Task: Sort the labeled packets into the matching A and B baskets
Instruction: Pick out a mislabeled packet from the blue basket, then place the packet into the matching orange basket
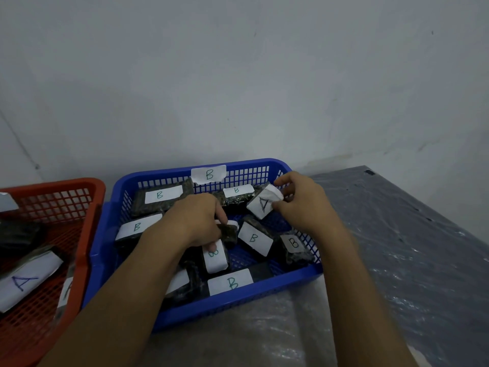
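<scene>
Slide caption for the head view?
Both hands in blue B basket: right hand grips A-labeled packet, left hand grips another packet.

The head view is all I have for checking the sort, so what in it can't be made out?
- Packet in the left hand: its label is hidden by the fingers.
- Packet at the blue basket's near wall: label letter covered by the left forearm.
- Red basket: cut off by the left edge; its tag shows no letter.
- Second packet there: letter only partly visible behind the basket wall.
</scene>
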`<action>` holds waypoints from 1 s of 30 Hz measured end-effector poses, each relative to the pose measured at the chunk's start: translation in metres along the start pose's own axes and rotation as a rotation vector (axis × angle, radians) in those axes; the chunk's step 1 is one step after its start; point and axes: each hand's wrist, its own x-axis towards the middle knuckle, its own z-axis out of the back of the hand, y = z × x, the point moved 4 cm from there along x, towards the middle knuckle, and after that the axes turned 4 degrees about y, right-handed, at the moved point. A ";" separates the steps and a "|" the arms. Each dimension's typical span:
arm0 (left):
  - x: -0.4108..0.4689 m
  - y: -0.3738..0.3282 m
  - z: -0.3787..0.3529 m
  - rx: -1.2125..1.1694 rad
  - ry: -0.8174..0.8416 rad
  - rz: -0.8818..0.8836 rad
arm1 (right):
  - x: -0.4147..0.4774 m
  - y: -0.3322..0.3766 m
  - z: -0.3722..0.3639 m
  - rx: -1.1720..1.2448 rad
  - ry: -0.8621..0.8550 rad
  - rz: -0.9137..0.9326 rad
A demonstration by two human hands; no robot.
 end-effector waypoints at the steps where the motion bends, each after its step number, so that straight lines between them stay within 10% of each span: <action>1: 0.000 0.000 -0.002 -0.025 0.019 0.012 | -0.002 -0.001 0.001 0.019 -0.016 0.012; 17: 0.002 0.003 0.005 -0.098 -0.099 -0.086 | -0.013 0.000 0.009 0.228 -0.124 0.049; 30: -0.068 0.016 0.050 -0.458 -0.327 -0.390 | -0.033 0.064 -0.024 0.744 0.202 0.043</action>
